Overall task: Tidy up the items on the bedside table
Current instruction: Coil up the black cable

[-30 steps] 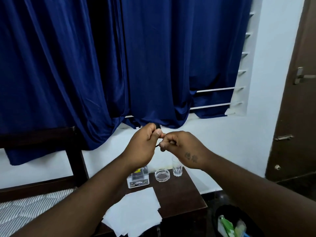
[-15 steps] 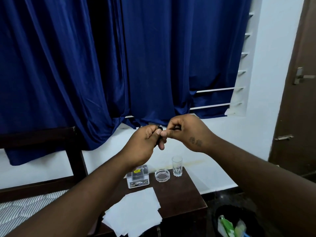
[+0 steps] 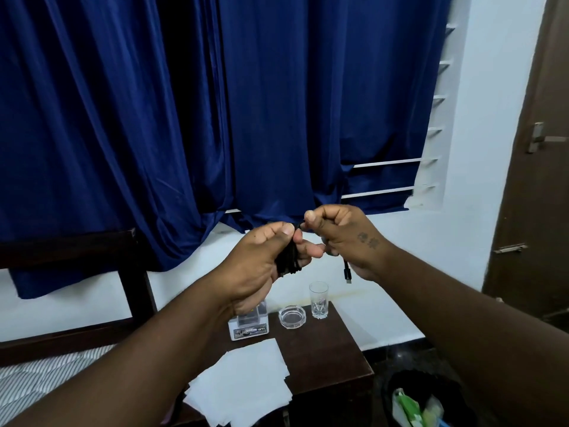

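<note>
Cable (image 3: 288, 259) coil clenched in left grip (image 3: 258, 268); right grip (image 3: 340, 232) pinching loose end, now swung higher, winding seemingly nearly finished.

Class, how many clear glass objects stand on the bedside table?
2: a round ashtray near the table back edge, and a drinking glass just right of it. The left forearm may hide others.

Box (image 3: 248, 327) left of ashtray (image 3: 292, 316), glass (image 3: 319, 299) right.
</note>
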A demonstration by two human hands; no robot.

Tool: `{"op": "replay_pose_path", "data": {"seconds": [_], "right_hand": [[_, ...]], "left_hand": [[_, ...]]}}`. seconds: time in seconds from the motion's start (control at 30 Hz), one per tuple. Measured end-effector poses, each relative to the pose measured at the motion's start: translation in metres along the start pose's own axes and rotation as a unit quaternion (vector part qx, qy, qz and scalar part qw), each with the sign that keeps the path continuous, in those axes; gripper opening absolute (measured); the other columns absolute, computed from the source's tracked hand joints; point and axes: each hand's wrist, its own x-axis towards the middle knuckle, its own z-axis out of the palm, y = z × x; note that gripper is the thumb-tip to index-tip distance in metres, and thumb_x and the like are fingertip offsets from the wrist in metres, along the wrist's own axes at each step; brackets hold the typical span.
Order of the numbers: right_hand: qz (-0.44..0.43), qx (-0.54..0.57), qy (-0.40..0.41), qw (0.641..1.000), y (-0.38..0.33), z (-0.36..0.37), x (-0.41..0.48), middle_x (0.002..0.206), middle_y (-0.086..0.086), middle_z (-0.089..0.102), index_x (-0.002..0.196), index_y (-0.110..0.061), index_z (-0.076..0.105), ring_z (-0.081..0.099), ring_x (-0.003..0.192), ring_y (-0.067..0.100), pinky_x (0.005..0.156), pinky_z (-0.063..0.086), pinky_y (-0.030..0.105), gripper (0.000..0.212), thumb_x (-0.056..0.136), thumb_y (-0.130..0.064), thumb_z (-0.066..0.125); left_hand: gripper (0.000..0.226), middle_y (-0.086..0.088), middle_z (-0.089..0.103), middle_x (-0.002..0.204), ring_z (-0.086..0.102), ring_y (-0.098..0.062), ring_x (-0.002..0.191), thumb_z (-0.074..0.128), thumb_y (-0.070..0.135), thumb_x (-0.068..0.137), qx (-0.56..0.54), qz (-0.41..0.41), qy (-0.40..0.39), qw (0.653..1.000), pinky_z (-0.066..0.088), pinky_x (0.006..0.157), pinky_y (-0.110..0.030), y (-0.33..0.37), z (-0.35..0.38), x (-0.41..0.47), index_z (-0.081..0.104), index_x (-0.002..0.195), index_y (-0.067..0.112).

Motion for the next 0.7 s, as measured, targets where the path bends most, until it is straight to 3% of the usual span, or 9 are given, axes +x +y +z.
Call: {"op": "replay_pose_path", "data": {"seconds": [0.13, 0.23, 0.4, 0.53, 0.7], "right_hand": [[0.025, 0.010, -0.012, 1.000, 0.019, 0.008, -0.005, 0.080, 0.011, 0.052, 0.091, -0.013, 0.068, 0.037, 0.063, 0.012, 0.055, 0.028, 0.026, 0.016, 0.100, -0.022, 0.058], [0.053, 0.014, -0.016, 0.998, 0.029, 0.016, -0.013, 0.073, 0.007, 0.051, 0.092, -0.013, 0.068, 0.039, 0.057, 0.009, 0.052, 0.030, 0.021, 0.022, 0.103, -0.009, 0.048], [0.082, 0.063, -0.054, 0.993, 0.035, 0.038, -0.027, 0.074, 0.003, 0.061, 0.087, -0.008, 0.059, 0.045, 0.058, 0.008, 0.048, 0.033, 0.017, 0.021, 0.105, -0.014, 0.050], [0.128, 0.185, -0.047, 0.973, 0.036, 0.044, -0.028, 0.085, 0.008, 0.065, 0.101, -0.008, 0.062, 0.042, 0.062, 0.010, 0.051, 0.028, 0.023, 0.020, 0.105, -0.016, 0.045], [0.138, 0.265, -0.027, 0.954, 0.037, 0.052, -0.030, 0.092, 0.008, 0.069, 0.115, -0.008, 0.063, 0.042, 0.060, 0.009, 0.050, 0.030, 0.022, 0.026, 0.106, -0.026, 0.046]], "left_hand": [[0.026, -0.032, 0.072, 0.110, 0.066, -0.043, 0.113, 0.038, 0.022, 0.109, -0.031, 0.024, 0.005, 0.999, 0.052, 0.103, -0.045, 0.003, 0.003, 0.002, 0.053, 0.094, 0.009], [0.027, -0.030, 0.071, 0.118, 0.069, -0.036, 0.115, 0.034, 0.022, 0.111, -0.054, 0.044, 0.012, 0.998, 0.053, 0.104, -0.044, 0.004, 0.003, 0.004, 0.051, 0.094, 0.009], [0.031, -0.028, 0.071, 0.121, 0.069, -0.037, 0.117, 0.032, 0.022, 0.111, -0.078, 0.060, 0.046, 0.994, 0.056, 0.101, -0.041, 0.003, -0.007, 0.008, 0.051, 0.090, 0.008], [0.032, -0.026, 0.074, 0.112, 0.073, -0.035, 0.108, 0.032, 0.022, 0.111, -0.113, 0.058, 0.075, 0.989, 0.059, 0.096, -0.041, 0.002, -0.011, 0.006, 0.052, 0.090, 0.009], [0.032, -0.009, 0.065, 0.082, 0.073, -0.025, 0.082, 0.033, 0.022, 0.110, -0.144, 0.056, 0.108, 0.982, 0.062, 0.069, -0.036, 0.001, -0.008, 0.005, 0.050, 0.085, 0.015]]}}
